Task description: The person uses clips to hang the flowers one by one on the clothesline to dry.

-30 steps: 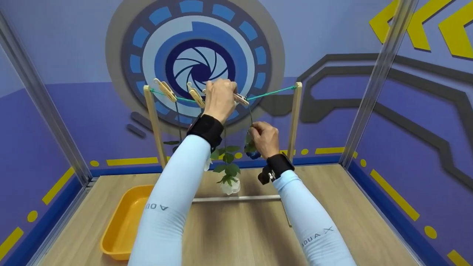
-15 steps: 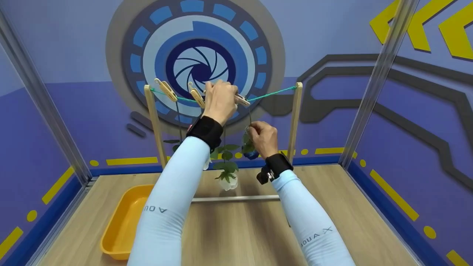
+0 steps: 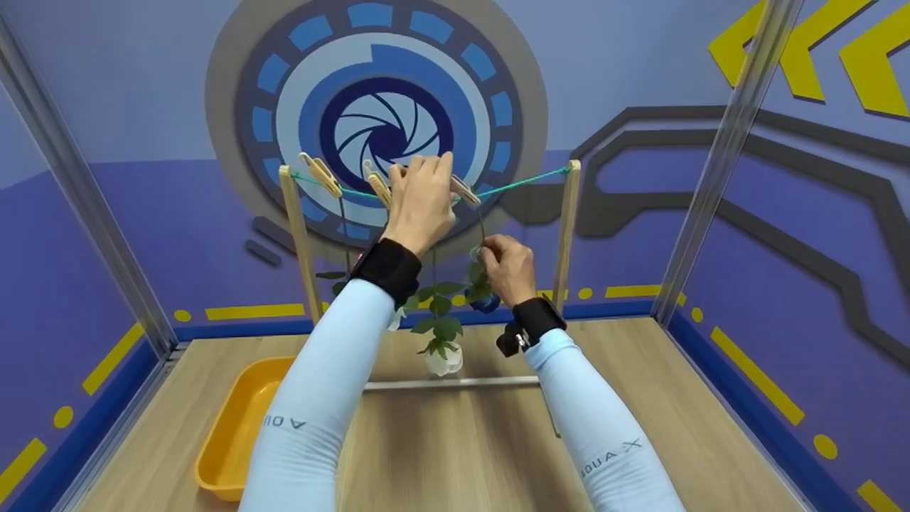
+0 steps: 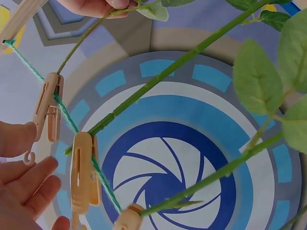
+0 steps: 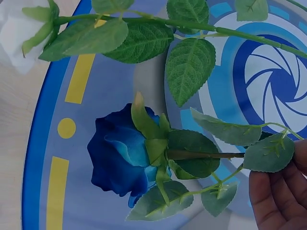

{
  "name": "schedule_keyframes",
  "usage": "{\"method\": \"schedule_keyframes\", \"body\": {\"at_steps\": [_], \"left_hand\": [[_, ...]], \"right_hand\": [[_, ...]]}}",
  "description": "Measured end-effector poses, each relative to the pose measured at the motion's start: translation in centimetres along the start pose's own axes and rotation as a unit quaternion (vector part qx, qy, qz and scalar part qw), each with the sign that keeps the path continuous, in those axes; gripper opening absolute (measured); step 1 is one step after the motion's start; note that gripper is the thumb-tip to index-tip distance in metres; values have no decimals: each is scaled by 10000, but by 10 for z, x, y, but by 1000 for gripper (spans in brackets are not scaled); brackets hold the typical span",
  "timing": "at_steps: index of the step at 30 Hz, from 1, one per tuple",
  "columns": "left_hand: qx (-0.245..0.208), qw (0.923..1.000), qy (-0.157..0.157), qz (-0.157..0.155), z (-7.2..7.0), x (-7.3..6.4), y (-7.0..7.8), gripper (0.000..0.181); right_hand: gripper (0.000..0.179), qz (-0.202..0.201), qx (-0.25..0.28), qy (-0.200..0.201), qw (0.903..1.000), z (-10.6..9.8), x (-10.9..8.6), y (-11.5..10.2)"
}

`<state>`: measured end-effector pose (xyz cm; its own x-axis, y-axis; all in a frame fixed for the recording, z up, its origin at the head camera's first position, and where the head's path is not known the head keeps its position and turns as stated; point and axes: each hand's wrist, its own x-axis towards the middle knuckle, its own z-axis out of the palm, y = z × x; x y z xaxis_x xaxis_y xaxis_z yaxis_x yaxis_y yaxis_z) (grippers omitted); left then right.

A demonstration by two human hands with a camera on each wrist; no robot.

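On a green string [image 3: 522, 181] between two wooden posts, several wooden clothespins grip flower stems. My left hand [image 3: 421, 203] is at the rightmost clothespin [image 4: 47, 105], its thumb by the peg's lower end and its fingers spread below. That peg is closed over the string and a thin stem. Lower right, my right hand [image 3: 510, 267] pinches this stem among the leaves, above the blue rose [image 5: 122, 151], which hangs head down. A white rose [image 3: 444, 359] hangs from the neighbouring clothespin [image 4: 82, 175]. My left arm hides part of the flowers farther left.
A yellow tray [image 3: 227, 427] stands on the wooden table at the left, partly behind my left forearm. The frame's right post [image 3: 569, 235] rises beside my right hand. A white bar [image 3: 455, 383] crosses the frame's base.
My left hand's fingers have loosened and spread from the rightmost clothespin, and the wrist has shifted slightly left and down. My right hand stays at the blue rose's stem.
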<state>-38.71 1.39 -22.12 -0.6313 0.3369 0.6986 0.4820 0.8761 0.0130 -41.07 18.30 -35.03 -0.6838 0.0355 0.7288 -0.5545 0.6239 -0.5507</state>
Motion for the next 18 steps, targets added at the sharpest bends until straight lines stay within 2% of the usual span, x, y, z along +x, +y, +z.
{"method": "schedule_keyframes", "body": {"at_steps": [6, 11, 18], "left_hand": [[-561, 9971, 508, 73, 2, -24, -9, 51], [-872, 9937, 683, 151, 8, -48, -12, 49], [-1095, 9897, 864, 316, 24, -81, -12, 46]], "right_hand": [[12, -41, -42, -163, 9998, -3, -2, 2], [12, 12, -30, -215, 9998, -7, -3, 7], [16, -6, 21, -394, 9992, -13, -11, 14]]}}
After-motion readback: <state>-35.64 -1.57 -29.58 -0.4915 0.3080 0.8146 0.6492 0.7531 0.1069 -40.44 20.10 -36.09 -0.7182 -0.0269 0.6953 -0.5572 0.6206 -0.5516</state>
